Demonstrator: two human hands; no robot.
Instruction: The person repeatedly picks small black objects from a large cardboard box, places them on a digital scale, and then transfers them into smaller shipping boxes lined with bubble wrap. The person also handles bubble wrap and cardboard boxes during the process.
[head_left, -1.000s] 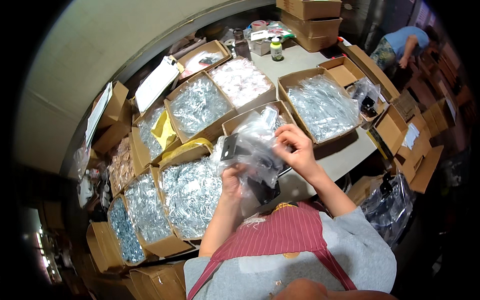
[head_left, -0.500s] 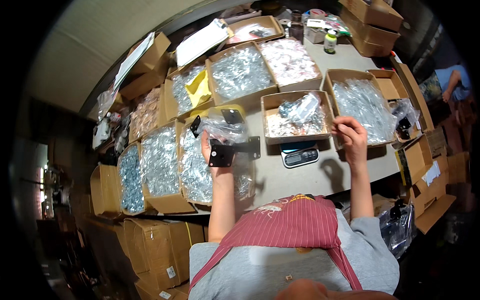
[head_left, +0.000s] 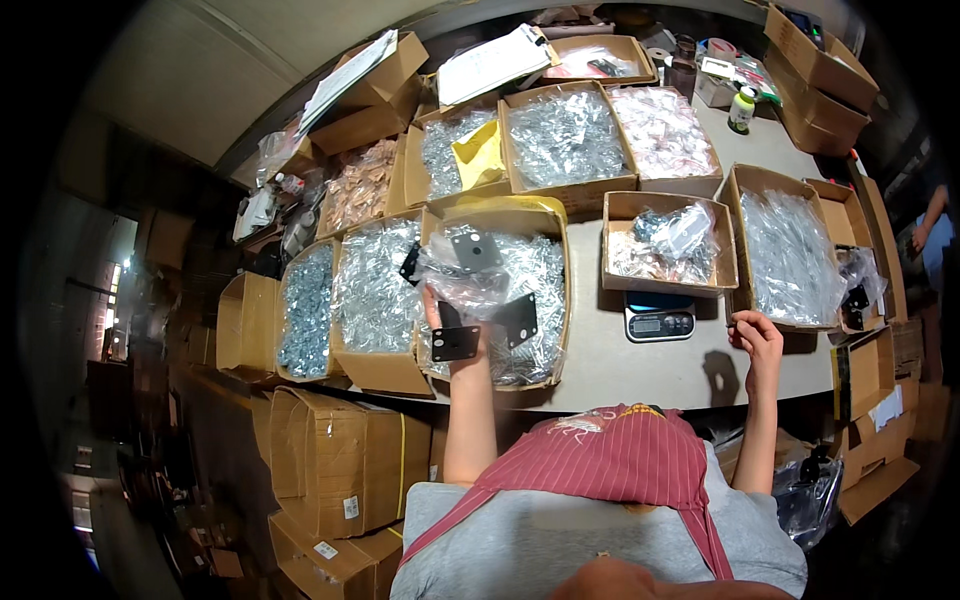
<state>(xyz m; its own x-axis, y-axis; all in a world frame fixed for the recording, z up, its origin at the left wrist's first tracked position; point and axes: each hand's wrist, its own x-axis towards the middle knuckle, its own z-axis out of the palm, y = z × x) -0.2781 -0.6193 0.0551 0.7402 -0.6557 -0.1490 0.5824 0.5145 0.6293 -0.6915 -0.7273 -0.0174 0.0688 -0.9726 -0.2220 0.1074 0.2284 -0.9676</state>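
Four black plates [head_left: 456,343], one clear bag [head_left: 462,288], left hand [head_left: 484,347] clamped on bag, right hand [head_left: 758,340] pinched together

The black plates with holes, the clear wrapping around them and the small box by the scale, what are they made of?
Black plates: probably metal with a dark coating, since they're thin, flat and crisp-edged, but stiff plastic is possible.
Clear wrapping: seems to be thin, glossy plastic; it's see-through and crinkly.
Small box: looks like cardboard, plain brown and dull.
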